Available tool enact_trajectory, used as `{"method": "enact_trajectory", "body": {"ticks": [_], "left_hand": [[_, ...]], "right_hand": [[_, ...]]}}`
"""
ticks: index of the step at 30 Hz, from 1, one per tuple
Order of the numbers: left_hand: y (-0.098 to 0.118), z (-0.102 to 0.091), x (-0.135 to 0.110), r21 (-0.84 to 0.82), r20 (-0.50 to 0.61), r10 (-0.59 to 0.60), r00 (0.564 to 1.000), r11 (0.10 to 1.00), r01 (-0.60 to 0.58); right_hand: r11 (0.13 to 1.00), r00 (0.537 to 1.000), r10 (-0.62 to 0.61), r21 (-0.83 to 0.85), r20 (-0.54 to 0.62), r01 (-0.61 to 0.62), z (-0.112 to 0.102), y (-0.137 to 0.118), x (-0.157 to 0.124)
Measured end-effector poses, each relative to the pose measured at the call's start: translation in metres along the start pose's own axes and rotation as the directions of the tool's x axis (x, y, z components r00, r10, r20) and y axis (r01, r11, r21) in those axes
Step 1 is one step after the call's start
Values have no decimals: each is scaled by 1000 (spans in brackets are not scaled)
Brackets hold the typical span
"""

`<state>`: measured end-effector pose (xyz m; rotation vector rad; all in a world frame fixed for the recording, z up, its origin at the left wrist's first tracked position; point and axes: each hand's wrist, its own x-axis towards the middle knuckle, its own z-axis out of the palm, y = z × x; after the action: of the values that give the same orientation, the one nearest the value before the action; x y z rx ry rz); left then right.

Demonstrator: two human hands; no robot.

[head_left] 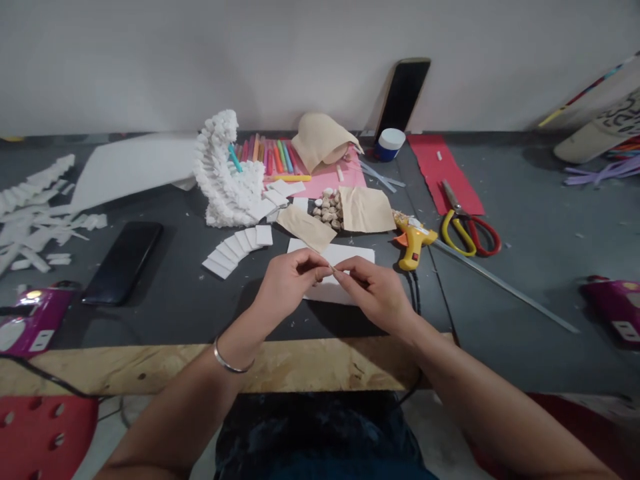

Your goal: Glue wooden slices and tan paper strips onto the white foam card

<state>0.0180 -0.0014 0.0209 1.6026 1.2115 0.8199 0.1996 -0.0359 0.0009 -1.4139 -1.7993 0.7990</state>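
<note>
My left hand (pixel 286 283) and my right hand (pixel 373 291) meet above a white foam block (pixel 350 253), their fingertips pinching a thin pale sliver (pixel 330 267) from both ends. The material of the sliver is too small to tell. Nearest my left hand, a curved row of small white foam tiles (pixel 235 247) lies on the dark tabletop. A tan sheet piece (pixel 306 228) lies just beyond my fingers, and a yellow hot glue gun (pixel 413 238) stands to the right of my right hand. A metal bangle (pixel 233 358) circles my left wrist.
Behind my hands stand a white foam sculpture (pixel 225 173), a pile of small shell-like pieces (pixel 327 210) and a pink sheet (pixel 325 180) with coloured sticks. Red-handled scissors (pixel 467 233) and a metal ruler (pixel 505 287) lie right; a black phone (pixel 123 262) lies left. A plywood edge (pixel 200 367) runs nearest me.
</note>
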Motion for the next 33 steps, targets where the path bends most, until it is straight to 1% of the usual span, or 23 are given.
{"method": "enact_trajectory", "body": {"ticks": [3,6,10,17,24,30,33], "left_hand": [[1,2,0,-30,-6,-35,999,999,35],[2,2,0,-55,8,-26,1000,998,26],[2,2,0,-16,10,17,1000,1000,-17],[1,4,0,7,-5,9,1000,1000,-9],[-1,8,-4,196,-42,105,994,976,-95],[-2,11,-5,274,-56,122,991,956,-102],[-3,14,-5,366,-53,179,982,919,-147]], "right_hand": [[1000,1000,13,26,-20,-12,-1,0,1],[998,999,23,53,-37,-21,-2,0,2],[998,998,46,50,-40,-44,-3,1,4],[998,999,34,50,-20,-33,-3,1,4],[998,999,28,-52,-19,-29,-2,2,3],[982,1000,-15,-190,-12,13,3,1,1],[979,1000,-22,-202,7,23,5,2,1]]}}
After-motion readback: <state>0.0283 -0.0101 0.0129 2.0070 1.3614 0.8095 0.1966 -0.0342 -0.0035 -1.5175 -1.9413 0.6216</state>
